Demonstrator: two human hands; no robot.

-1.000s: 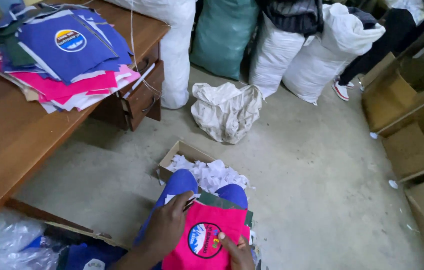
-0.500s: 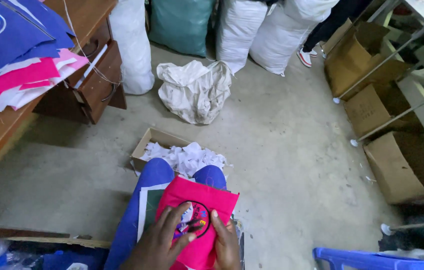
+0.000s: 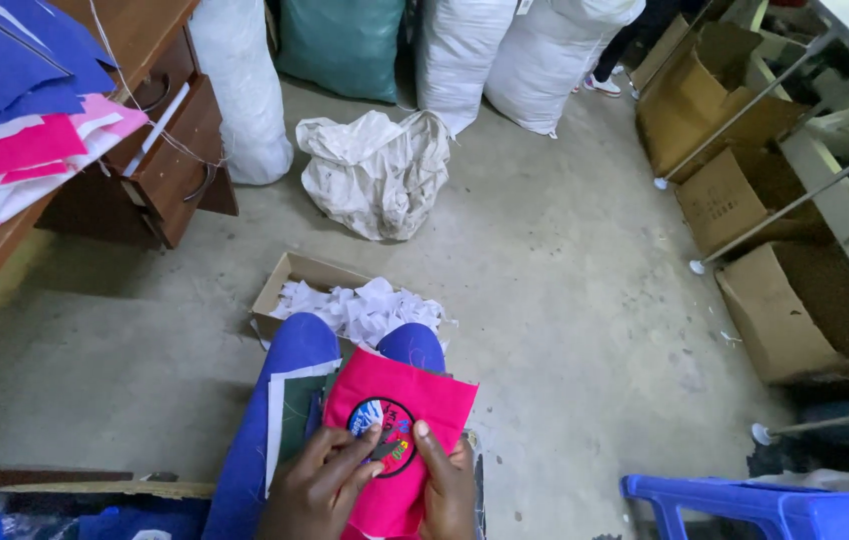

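Observation:
A pink fabric piece (image 3: 415,395) with a round multicoloured badge (image 3: 385,437) lies on my lap, over blue trousers (image 3: 290,350). My left hand (image 3: 320,485) rests on its lower left, fingers spread onto the badge. On the lower right edge my right hand (image 3: 445,485) grips the fabric, thumb up beside the badge. A green and white fabric piece (image 3: 290,410) sticks out under the pink one on the left.
A shallow cardboard box of white scraps (image 3: 355,305) sits on the concrete floor past my knees. A crumpled white sack (image 3: 375,170) and full sacks (image 3: 535,60) lie beyond. A wooden desk (image 3: 160,130) with stacked fabric (image 3: 15,120) is left; cardboard boxes (image 3: 795,310) right; blue plastic chair (image 3: 765,505) lower right.
The view has swung to the right and slightly down. My hands have stayed on the pink piece, with the left fingers sliding further over the badge.

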